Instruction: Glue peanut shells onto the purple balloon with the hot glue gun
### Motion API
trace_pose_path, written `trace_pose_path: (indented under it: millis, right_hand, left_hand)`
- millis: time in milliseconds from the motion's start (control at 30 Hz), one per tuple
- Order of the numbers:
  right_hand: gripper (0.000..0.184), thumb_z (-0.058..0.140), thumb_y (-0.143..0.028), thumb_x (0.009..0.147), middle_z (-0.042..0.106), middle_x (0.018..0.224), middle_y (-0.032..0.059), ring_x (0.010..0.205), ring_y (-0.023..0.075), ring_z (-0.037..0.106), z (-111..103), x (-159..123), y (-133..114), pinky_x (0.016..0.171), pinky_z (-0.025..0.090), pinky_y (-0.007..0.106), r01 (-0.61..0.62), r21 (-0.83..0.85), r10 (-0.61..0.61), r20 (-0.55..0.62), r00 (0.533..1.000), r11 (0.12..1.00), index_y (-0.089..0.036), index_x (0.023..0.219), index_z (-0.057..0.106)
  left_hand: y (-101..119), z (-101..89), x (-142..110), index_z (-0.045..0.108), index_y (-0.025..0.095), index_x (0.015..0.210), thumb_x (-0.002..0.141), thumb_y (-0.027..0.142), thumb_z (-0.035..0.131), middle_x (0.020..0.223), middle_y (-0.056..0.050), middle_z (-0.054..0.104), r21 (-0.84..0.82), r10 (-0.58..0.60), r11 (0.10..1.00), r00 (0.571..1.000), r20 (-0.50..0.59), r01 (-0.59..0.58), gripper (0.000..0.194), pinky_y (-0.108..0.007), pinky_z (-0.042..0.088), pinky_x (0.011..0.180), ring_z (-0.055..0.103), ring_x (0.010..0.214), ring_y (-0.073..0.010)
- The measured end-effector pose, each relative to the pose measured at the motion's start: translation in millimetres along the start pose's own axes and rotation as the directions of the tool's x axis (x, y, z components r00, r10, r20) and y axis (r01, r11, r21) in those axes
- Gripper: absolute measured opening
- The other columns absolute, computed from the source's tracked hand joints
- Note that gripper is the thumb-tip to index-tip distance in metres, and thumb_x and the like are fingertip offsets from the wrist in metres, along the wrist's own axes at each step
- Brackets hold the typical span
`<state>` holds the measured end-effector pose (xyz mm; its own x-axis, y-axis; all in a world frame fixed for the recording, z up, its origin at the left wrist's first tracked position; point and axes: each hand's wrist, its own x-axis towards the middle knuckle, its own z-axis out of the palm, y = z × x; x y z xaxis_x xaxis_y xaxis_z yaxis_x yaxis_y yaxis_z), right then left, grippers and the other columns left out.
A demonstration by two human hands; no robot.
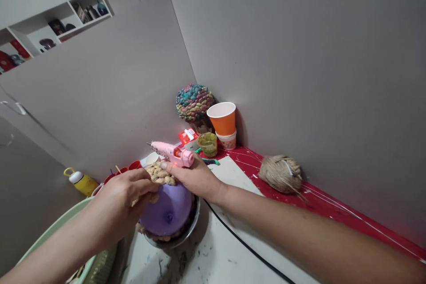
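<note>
A purple balloon (169, 210) sits in a metal bowl (197, 219), with peanuts (162, 173) covering its far side and more round its lower edge. My left hand (128, 193) is at the balloon's left side, its fingers closed on a peanut (153, 197) held near the bare purple surface. In my right hand (196, 177) is a pink glue gun (173, 153), its nozzle pointing left above the peanuts. The right thumb lies close to the peanut layer. Part of the glue gun's handle is hidden by the hand.
A black cord (246, 246) crosses the white board (233, 173). Behind stand a colourful peanut-covered ball (195, 102), an orange paper cup (223, 120) and a cup of yellow-green stuff (208, 144). Twine (281, 173) lies right; a green basin (53, 228) and yellow bottle (84, 183) stand left.
</note>
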<state>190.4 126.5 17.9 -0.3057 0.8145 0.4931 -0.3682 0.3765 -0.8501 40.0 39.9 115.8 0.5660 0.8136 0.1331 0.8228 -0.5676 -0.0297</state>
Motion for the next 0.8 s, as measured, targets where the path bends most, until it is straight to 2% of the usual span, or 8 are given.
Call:
trace_pose_path:
  millis: [200, 333, 533, 633, 800]
  right_hand:
    - [0.028, 0.065, -0.025, 0.083, 0.075, 0.091, 0.0021, 0.085, 0.02, 0.069, 1, -2, -5, 0.077, 0.057, 0.032, -0.034, 0.009, 0.034, 0.001, 0.999, 0.999, -0.02, 0.11, 0.072]
    - [0.022, 0.065, -0.026, 0.083, 0.074, 0.089, 0.0027, 0.082, 0.0201, 0.069, 2, -4, -8, 0.075, 0.057, 0.031, -0.063, 0.001, 0.063, -0.01, 0.998, 0.998, -0.018, 0.101, 0.073]
    - [0.021, 0.065, -0.03, 0.083, 0.073, 0.082, 0.0019, 0.081, 0.0201, 0.068, 2, -5, -7, 0.073, 0.056, 0.03, -0.059, -0.013, 0.059, -0.011, 0.998, 0.998, -0.019, 0.098, 0.074]
    - [0.019, 0.067, -0.03, 0.081, 0.073, 0.079, 0.0018, 0.082, 0.0211, 0.068, 2, -4, -6, 0.076, 0.056, 0.031, -0.045, -0.029, 0.045, -0.025, 0.999, 0.999, -0.018, 0.093, 0.074]
    - [0.021, 0.067, -0.029, 0.081, 0.072, 0.077, 0.0006, 0.083, 0.0211, 0.067, 1, -4, -6, 0.078, 0.055, 0.032, -0.034, -0.034, 0.033, -0.025, 0.999, 0.999, -0.019, 0.098, 0.074]
  left_hand:
    - [3, 4.3, -1, 0.072, 0.019, 0.087, 0.094, 0.017, 0.044, 0.084, -0.007, 0.069, 0.177, 0.114, 0.979, 0.992, -0.05, -0.104, 0.029, -0.025, 0.051, 0.061, 0.063, 0.07, -0.0152]
    - [9, 6.9, -5, 0.071, 0.015, 0.089, 0.091, 0.011, 0.041, 0.085, -0.01, 0.069, 0.305, 0.186, 0.941, 0.978, -0.096, -0.149, 0.031, -0.029, 0.055, 0.063, 0.064, 0.07, -0.018]
    - [20, 12.2, -14, 0.07, 0.01, 0.091, 0.088, 0.009, 0.04, 0.082, -0.014, 0.072, 0.517, 0.303, 0.831, 0.946, -0.113, -0.205, 0.03, -0.036, 0.058, 0.062, 0.065, 0.067, -0.0224]
    - [19, 19.4, -22, 0.066, 0.01, 0.1, 0.089, 0.012, 0.046, 0.089, -0.014, 0.073, 0.546, 0.331, 0.814, 0.931, -0.154, -0.199, 0.024, -0.037, 0.059, 0.068, 0.067, 0.075, -0.024]
    - [16, 27.3, -31, 0.064, 0.013, 0.104, 0.09, 0.016, 0.054, 0.096, -0.012, 0.071, 0.481, 0.293, 0.863, 0.93, -0.223, -0.156, 0.018, -0.035, 0.057, 0.077, 0.068, 0.085, -0.0231]
